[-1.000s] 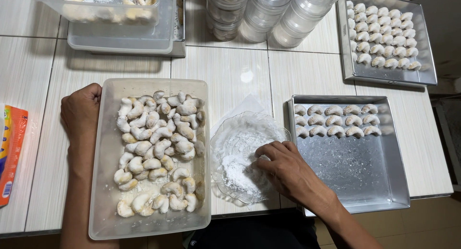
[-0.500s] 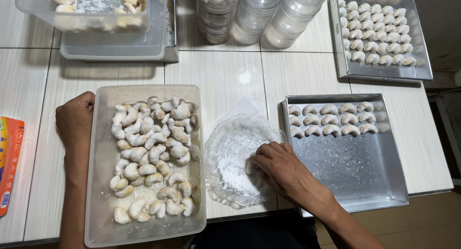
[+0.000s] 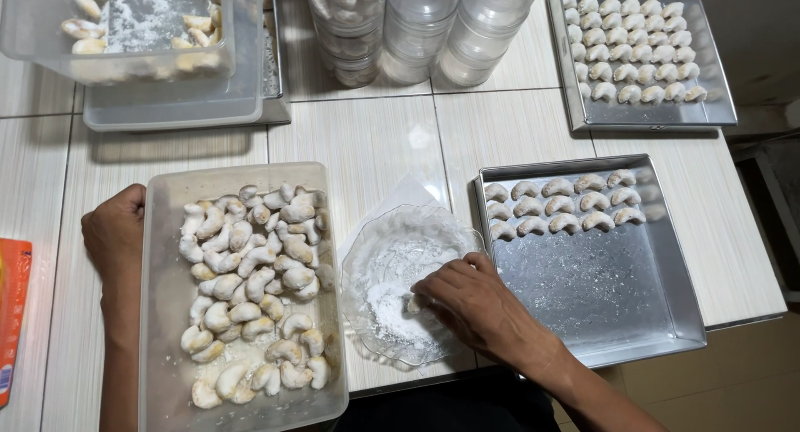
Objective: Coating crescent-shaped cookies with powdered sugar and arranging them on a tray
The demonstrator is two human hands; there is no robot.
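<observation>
Crescent-shaped pale cookies [image 3: 250,290] mostly wait uncoated in the clear plastic tub [image 3: 162,315]; two rows fill the square metal tray [image 3: 617,307]; right hand [image 3: 475,303] pinches one in the sugared glass dish [image 3: 375,265]; left hand [image 3: 112,236] curls on the tub's rim.

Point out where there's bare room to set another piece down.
The near metal tray is bare below its two cookie rows; the tabletop is bare between jars and glass dish. The plastic tub and far tray are crowded.

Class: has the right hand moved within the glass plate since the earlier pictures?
Barely. The right hand stays at the glass plate's right side, fingertips in the powder, same as before relative to the tray.
</observation>
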